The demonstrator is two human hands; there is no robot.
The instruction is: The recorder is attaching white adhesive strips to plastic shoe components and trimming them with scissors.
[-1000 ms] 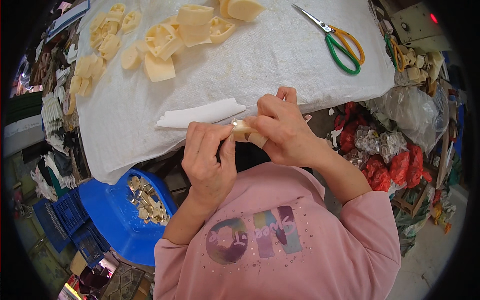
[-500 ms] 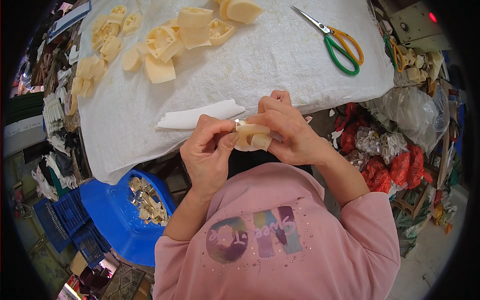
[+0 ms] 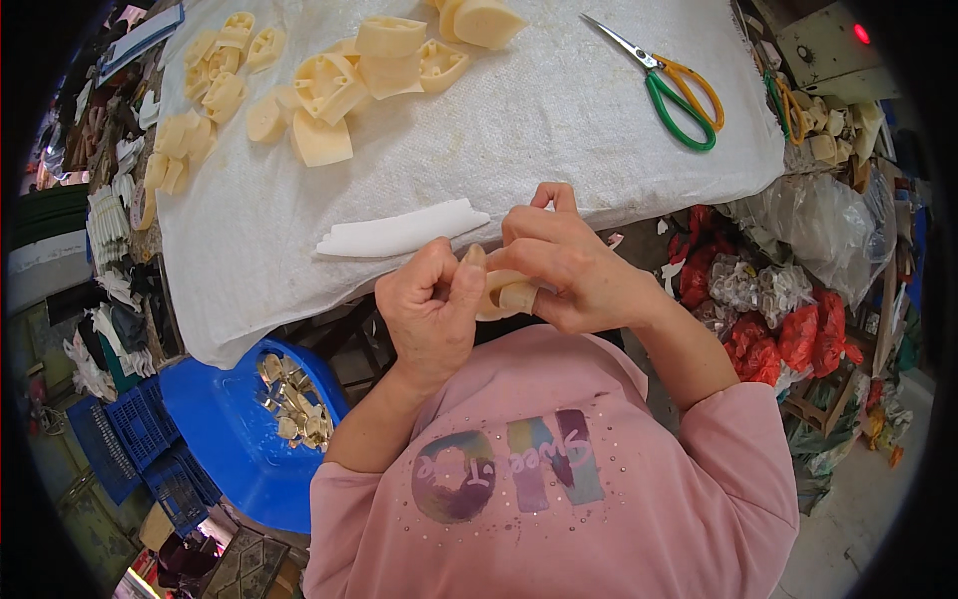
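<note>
Just off the near edge of the table, both my hands are closed on a cream plastic shoe heel (image 3: 516,298) with a rounded, hollow-looking shape. My left hand (image 3: 431,314) presses its thumb and curled fingers at the heel's left end. The fingers of my right hand (image 3: 574,270) wrap round the other side of it. Much of the heel is hidden by my fingers. Right in front of my hands lies a curved white strip (image 3: 399,232), flat on the table.
More cream heels (image 3: 327,88) lie on the white-covered table (image 3: 559,120), far left. Scissors (image 3: 679,95) with green and orange handles rest at far right. A blue basin (image 3: 235,454) with shiny pieces stands low left. Red and clear plastic bags (image 3: 768,319) fill the right side.
My left hand has turned, its thumb now pointing up over the heel's left end, covering more of it. The right hand has shifted slightly. Strip and scissors stay put.
</note>
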